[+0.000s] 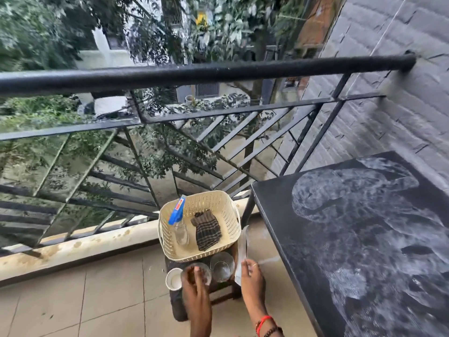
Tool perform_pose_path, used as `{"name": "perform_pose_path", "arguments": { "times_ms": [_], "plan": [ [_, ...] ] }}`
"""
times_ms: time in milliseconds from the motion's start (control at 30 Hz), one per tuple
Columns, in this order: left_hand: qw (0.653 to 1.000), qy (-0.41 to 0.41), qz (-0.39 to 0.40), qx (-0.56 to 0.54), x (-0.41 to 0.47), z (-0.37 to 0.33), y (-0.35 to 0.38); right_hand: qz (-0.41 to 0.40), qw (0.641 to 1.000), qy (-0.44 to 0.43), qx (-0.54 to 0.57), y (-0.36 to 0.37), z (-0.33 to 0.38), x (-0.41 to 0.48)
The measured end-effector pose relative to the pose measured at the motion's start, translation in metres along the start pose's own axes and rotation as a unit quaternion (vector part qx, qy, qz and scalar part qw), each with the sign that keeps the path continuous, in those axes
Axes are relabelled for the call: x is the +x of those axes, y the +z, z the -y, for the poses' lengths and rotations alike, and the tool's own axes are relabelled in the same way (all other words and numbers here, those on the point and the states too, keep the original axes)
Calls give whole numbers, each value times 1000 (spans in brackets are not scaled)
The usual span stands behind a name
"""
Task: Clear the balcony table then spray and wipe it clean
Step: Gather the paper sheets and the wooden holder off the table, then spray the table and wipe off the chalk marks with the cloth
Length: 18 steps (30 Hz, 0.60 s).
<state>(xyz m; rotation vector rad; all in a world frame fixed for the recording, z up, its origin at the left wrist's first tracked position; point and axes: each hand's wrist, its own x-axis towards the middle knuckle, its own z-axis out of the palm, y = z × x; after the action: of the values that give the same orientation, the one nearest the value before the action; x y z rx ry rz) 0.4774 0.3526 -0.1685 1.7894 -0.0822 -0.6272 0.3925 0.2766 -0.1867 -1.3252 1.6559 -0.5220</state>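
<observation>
The black balcony table (274, 215) stands at the right, its top smeared with white streaks and holding no objects. A low stool beside it carries a cream basket (226, 203) containing a spray bottle (178, 222) with a blue head and a dark checked cloth (207, 231). In front of the basket stand two glasses and a white paper cup (173, 278). My left hand (194, 285) grips the nearer glass (202, 268) from above. My right hand (251, 278) pinches a thin white wrapper (242, 249) at the stool's right edge, next to the other glass (222, 266).
A black metal railing (194, 74) runs across the balcony's outer edge, with trees and buildings beyond. A dark slate wall (401, 105) rises behind the table. Beige floor tiles (97, 300) spread to the left of the stool.
</observation>
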Motion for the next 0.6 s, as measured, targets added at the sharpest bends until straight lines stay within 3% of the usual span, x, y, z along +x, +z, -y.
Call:
{"name": "perform_pose_path", "arguments": {
  "times_ms": [133,333,600],
  "plan": [
    [998,42,-30,-17,23,-14,-13,36,999,-32,14,1,42,20],
    [997,64,-13,49,83,-11,-16,85,995,-42,-20,31,91,78],
    [990,124,11,62,147,-2,14,214,953,-14,-215,103,76,166]
  ]
}}
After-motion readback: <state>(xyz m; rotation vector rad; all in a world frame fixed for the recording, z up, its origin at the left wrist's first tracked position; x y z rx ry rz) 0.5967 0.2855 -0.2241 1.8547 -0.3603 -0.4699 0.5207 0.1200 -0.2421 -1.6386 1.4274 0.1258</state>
